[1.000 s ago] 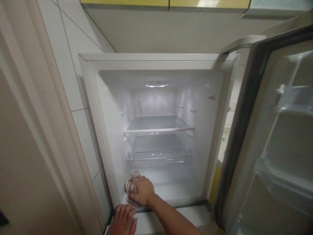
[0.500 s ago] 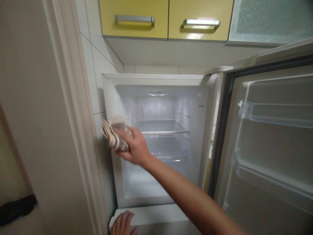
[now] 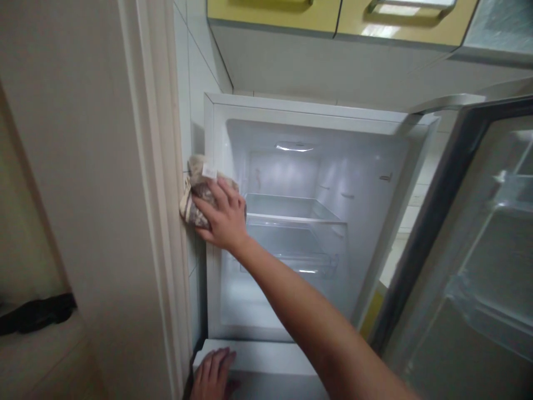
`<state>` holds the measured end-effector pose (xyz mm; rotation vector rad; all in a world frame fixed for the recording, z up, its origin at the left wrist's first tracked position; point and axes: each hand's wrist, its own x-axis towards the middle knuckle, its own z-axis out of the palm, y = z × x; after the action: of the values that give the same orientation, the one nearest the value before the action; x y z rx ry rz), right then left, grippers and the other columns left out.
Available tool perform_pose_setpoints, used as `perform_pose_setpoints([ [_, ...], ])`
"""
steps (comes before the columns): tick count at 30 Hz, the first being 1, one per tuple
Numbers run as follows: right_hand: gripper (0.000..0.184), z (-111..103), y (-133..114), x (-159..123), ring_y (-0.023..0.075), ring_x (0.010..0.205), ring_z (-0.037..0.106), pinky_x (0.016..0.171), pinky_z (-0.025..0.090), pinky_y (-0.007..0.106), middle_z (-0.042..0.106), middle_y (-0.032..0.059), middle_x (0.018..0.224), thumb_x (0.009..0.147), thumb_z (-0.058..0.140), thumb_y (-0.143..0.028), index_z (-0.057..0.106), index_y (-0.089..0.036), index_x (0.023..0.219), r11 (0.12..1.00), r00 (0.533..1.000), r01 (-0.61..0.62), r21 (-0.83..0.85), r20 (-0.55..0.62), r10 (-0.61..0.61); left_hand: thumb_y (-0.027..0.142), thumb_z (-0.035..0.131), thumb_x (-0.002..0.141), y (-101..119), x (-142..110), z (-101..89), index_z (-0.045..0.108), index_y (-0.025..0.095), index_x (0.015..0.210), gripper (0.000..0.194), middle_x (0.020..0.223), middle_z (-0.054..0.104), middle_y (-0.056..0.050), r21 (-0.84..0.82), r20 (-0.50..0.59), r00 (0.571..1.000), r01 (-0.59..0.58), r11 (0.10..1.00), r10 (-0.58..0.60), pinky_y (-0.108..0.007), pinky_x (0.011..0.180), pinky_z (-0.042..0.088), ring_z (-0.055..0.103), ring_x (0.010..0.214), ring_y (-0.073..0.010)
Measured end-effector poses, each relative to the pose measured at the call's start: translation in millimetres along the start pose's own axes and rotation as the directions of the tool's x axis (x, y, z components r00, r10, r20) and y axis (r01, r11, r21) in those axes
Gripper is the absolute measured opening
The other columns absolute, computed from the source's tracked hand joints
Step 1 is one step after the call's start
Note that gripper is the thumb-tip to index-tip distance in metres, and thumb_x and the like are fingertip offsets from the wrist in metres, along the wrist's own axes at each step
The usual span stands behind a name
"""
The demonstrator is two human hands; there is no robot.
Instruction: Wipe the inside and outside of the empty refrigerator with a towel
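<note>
My right hand [image 3: 222,214] reaches across from the lower right and presses a folded cream and brown cloth [image 3: 199,205] against the left front edge of the fridge [image 3: 214,266]. A small white label shows at the cloth's upper side. My fingers lie over the cloth and grip it. Low in the view, my left hand [image 3: 213,375] rests on the top edge of the closed white lower compartment front [image 3: 266,355], fingers extended and holding nothing. Inside the fridge are a glass shelf [image 3: 287,208] and a clear drawer [image 3: 303,261].
The fridge door [image 3: 470,250] stands wide on the right, with clear door racks [image 3: 495,311]. Yellow cabinets [image 3: 270,14] hang above. A door frame [image 3: 154,194] and tiled wall [image 3: 195,72] run close along the left. A black object [image 3: 37,314] lies at far left.
My right hand and the cloth have moved up along the fridge's left edge. The cloth is now flatter against it. The view has shifted, and my left hand stays on the lower front.
</note>
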<state>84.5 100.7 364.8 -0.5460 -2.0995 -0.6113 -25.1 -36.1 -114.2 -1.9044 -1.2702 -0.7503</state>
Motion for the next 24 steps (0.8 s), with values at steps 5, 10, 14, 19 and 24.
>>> perform_pose_setpoints([
  [5,0.053,46,-43,-140,0.0313,0.172,0.021,0.136,0.031,0.05,0.035,0.0087,0.183,0.102,0.071,-0.047,0.069,-0.023,0.148,0.977,0.943,0.192,0.093,0.258,-0.21,0.02,0.076,0.093,12,11,-18.6,0.07,0.03,0.139,0.048,0.128,0.078,-0.005,-0.1,0.108,0.987,0.127,0.987,-0.116,-0.039,0.103,0.059,0.072,0.119,-0.0275],
  [10,0.033,60,-61,-180,0.0237,0.151,0.054,0.126,0.044,0.035,0.072,0.0042,0.146,0.114,0.05,-0.031,0.083,-0.026,0.112,0.825,0.723,0.541,0.163,0.41,-0.555,0.016,0.077,0.09,11,16,-25.3,0.071,0.029,0.14,0.052,0.127,0.077,-0.006,-0.1,0.17,0.977,0.147,0.984,-0.128,-0.04,0.101,0.06,0.073,0.118,-0.0284],
  [14,0.028,23,-23,-104,0.0268,0.15,0.056,0.13,0.043,0.041,0.07,0.0056,0.148,0.112,0.056,-0.031,0.08,-0.024,0.124,0.732,0.655,0.669,0.127,0.365,-0.662,0.013,0.072,0.089,5,6,-8.5,0.072,0.033,0.14,0.055,0.128,0.081,-0.004,-0.097,0.132,0.988,0.089,0.991,-0.075,-0.039,0.099,0.061,0.075,0.116,-0.028],
  [19,0.033,-61,49,60,0.0308,0.165,0.042,0.136,0.031,0.056,0.054,0.0135,0.171,0.096,0.075,-0.041,0.082,-0.015,0.115,0.795,0.777,0.606,-0.03,0.234,-0.584,0.013,0.072,0.082,-2,-12,19.2,0.075,0.038,0.135,0.058,0.126,0.083,0.0,-0.054,0.122,0.988,0.102,0.993,-0.095,-0.038,0.096,0.059,0.076,0.114,-0.0279],
  [24,0.056,-85,89,177,0.0436,0.17,0.007,0.128,0.029,0.064,0.035,-0.0003,0.181,0.106,0.035,-0.042,0.08,-0.01,0.098,0.927,0.912,0.353,-0.123,-0.177,-0.371,0.022,0.076,0.086,-12,-21,35.3,0.073,0.039,0.138,0.054,0.119,0.084,0.001,-0.017,-0.058,0.996,-0.067,0.998,0.066,-0.036,0.093,0.057,0.074,0.107,-0.0255],
])
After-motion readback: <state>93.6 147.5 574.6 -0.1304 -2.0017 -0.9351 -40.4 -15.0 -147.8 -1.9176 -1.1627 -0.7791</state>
